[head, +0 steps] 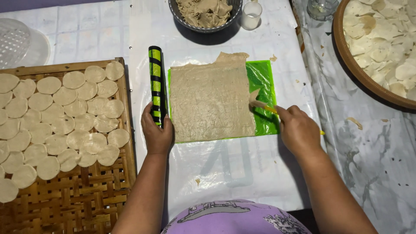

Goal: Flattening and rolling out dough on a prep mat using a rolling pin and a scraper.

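Dough sheet (210, 102), one only, thin and beige, lies flat on one bright green plastic sheet (263, 78) at the middle of the table. It is roughly rectangular, with its long axis running away from the person toward the far edge of the table, where a ragged flap sticks out. Its right edge is torn, leaving the green sheet bare on that side.

One rolling pin (156, 84), striped green and black, lies just left of the dough sheet, its long axis parallel to it, pointing away from the person. The left hand (157, 132) is wrapped around the pin's near end, fingers curled closed on it. The right hand (299, 130) is closed around one thin yellow tool (269, 108), whose tip touches the dough sheet's right edge; a dough scrap (254, 96) clings there.

To the left, one woven bamboo tray (86, 195) holds roughly forty round dough discs (73, 80), overlapping in rows. At the far edge stand one metal bowl (203, 28) of lumped dough and one small glass (251, 15). At the right, one large round basket (346, 56) holds many pale discs, too many to count.

The table (216, 173) is covered in white plastic sheeting, wrinkled at the right. The room beyond is out of view.
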